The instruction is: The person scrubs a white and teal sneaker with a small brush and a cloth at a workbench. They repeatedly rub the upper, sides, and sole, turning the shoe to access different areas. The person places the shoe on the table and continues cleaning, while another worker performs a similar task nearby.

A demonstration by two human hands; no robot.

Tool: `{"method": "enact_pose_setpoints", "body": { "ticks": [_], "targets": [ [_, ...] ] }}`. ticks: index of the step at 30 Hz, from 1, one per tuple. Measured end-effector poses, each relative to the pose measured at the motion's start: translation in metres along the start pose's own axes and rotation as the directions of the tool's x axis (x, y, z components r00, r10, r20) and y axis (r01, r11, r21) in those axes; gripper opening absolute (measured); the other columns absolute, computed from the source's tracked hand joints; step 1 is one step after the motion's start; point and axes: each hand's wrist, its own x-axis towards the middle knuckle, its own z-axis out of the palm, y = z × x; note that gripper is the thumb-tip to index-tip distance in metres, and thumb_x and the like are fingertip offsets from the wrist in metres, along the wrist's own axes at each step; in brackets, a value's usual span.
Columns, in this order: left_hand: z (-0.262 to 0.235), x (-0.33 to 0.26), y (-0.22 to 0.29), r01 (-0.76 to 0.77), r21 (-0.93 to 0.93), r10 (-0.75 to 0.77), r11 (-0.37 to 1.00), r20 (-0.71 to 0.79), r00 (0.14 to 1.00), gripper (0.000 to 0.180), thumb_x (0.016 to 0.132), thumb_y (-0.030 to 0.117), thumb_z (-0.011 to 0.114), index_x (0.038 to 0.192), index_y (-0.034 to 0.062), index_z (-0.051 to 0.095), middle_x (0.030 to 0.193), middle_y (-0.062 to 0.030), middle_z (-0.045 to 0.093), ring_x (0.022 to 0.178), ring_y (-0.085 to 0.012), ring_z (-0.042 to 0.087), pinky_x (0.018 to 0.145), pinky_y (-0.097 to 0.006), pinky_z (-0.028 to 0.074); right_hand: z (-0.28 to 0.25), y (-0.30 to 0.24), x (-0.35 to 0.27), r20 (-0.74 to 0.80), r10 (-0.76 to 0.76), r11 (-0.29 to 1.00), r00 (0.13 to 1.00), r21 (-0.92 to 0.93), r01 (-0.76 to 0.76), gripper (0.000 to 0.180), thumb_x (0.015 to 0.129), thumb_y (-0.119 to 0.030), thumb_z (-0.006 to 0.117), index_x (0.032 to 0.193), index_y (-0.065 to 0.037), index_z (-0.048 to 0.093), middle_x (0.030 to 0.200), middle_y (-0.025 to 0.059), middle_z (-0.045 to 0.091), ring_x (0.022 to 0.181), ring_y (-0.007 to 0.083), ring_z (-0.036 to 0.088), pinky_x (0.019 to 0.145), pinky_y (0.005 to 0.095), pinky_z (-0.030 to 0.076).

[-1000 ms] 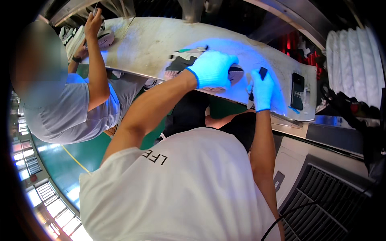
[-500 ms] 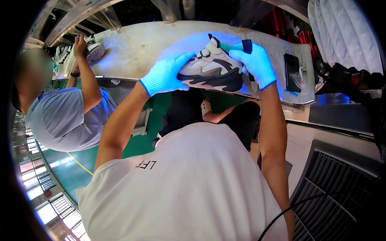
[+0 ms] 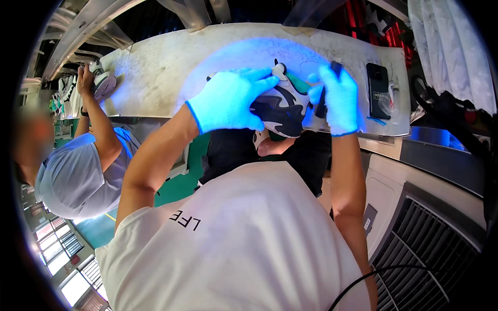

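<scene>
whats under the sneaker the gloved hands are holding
The sneaker is held by left hand and right hand above the pale worktable. The surface directly beneath is hidden.

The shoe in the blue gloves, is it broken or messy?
No damage shows on the shoe. The left hand covers much of it and the right hand grips its end. Only the worn, stained workbench looks messy.

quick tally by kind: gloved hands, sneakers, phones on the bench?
Blue-gloved hands: 2, left hand and right hand, both on the held sneaker
Sneakers: 2 clear, the held one and one under a co-worker's bare hand, the far sneaker; more at the far left, too blurred to count
Phones: 1, dark phone on the bench
Total: 5
</scene>
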Motion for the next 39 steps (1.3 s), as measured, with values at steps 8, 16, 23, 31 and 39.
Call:
{"method": "enact_pose_setpoints", "body": {
  "ticks": [8,16,23,31,39],
  "targets": [
    [0.026,-0.009,0.013,0.004,0.088,0.018,0.996,-0.25,0.968,0.104,0.062,0.056,0.1,0.145,0.0016,0.069,0.149,-0.0211,0.071,0.129,-0.0404,0.073,0.106,-0.051,0.059,0.051,0.007,0.001,-0.085,0.025,0.875,0.996,0.484,0.019,0.034,0.113,-0.034,0.069,0.092,-0.008,0.062,0.072,0.0057,0.063,0.054,0.02,0.056,0.051,0.0354,0.045],
    [0.016,0.007,0.017,-0.018,0.008,0.019,1.0,-0.147,0.989,0.101,0.069,0.067,0.096,0.141,0.0004,0.073,0.131,-0.0201,0.08,0.115,-0.0401,0.079,0.097,-0.046,0.063,0.097,-0.008,-0.002,0.005,-0.011,0.86,1.0,0.51,0.007,0.036,0.112,-0.03,0.067,0.083,-0.008,0.061,0.064,0.002,0.055,0.049,0.0151,0.052,0.049,0.0325,0.043],
    [0.025,-0.003,0.007,-0.113,0.183,0.156,0.977,-0.238,0.959,0.098,0.063,0.062,0.1,0.137,0.0031,0.077,0.142,-0.0185,0.077,0.126,-0.0349,0.078,0.096,-0.045,0.06,0.027,0.017,-0.006,-0.034,0.066,0.779,0.997,0.627,-0.03,0.044,0.116,-0.039,0.063,0.081,-0.014,0.053,0.067,-0.0003,0.05,0.05,0.0146,0.046,0.048,0.0338,0.039],
    [0.005,0.019,0.027,-0.159,0.14,0.163,0.977,-0.018,0.986,0.092,0.066,0.046,0.101,0.141,0.0015,0.074,0.157,-0.0196,0.065,0.142,-0.0411,0.065,0.116,-0.051,0.056,0.026,0.028,-0.007,-0.039,0.065,0.524,0.997,0.852,-0.001,0.042,0.117,-0.051,0.059,0.095,-0.015,0.06,0.067,0.0008,0.057,0.049,0.0174,0.048,0.046,0.0365,0.041],
    [0.002,0.051,0.022,-0.085,-0.208,0.114,0.974,0.13,0.985,0.093,0.06,0.035,0.106,0.142,0.0037,0.077,0.145,-0.0196,0.074,0.145,-0.0418,0.064,0.122,-0.053,0.05,0.013,0.05,-0.006,0.104,-0.037,0.358,0.994,0.93,-0.084,0.045,0.118,-0.057,0.052,0.1,-0.018,0.066,0.071,-0.0026,0.05,0.049,0.0129,0.04,0.045,0.0328,0.03]
  ]
}}
